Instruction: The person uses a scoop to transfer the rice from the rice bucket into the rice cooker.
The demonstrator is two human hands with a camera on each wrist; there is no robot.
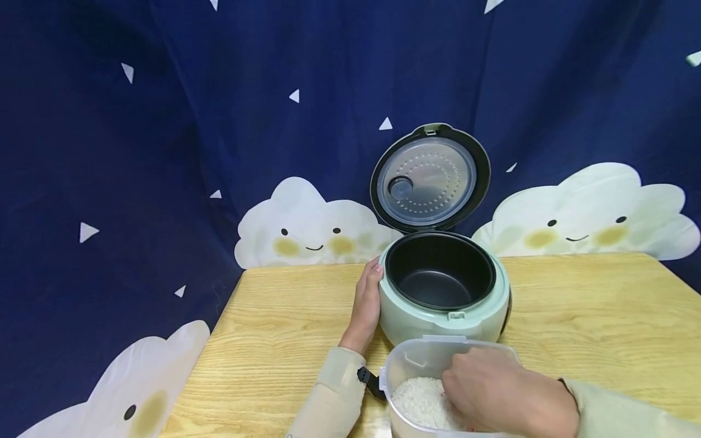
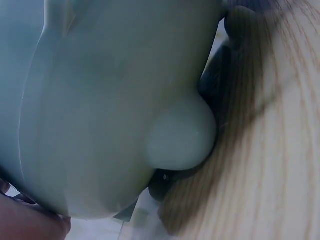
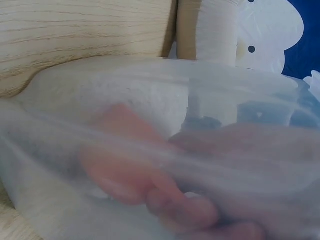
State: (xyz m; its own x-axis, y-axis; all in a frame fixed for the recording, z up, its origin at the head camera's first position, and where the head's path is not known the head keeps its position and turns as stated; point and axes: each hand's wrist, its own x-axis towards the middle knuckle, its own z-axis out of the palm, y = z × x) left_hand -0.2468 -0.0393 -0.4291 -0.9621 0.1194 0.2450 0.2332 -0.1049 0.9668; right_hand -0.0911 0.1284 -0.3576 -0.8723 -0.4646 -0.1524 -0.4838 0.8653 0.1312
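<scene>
A pale green rice cooker (image 1: 443, 325) stands with its lid (image 1: 429, 179) raised and its dark inner pot (image 1: 438, 286) showing bare. My left hand (image 1: 368, 307) rests against the cooker's left side, fingers extended along it. In front of the cooker is a translucent plastic bin (image 1: 402, 356) containing white rice (image 1: 424, 401). My right hand (image 1: 487, 386) reaches down into this bin with its fingers curled. Through the bin's cloudy wall, the right wrist view shows a pinkish-red thing (image 3: 117, 155) in the fingers (image 3: 187, 212); its kind cannot be told.
The wooden table (image 1: 290, 322) extends to both sides of the cooker and bin. Behind it hangs a dark blue curtain (image 1: 328, 140) with white clouds and triangles. A black device on the left wrist (image 1: 371, 382) sits right by the bin's left rim.
</scene>
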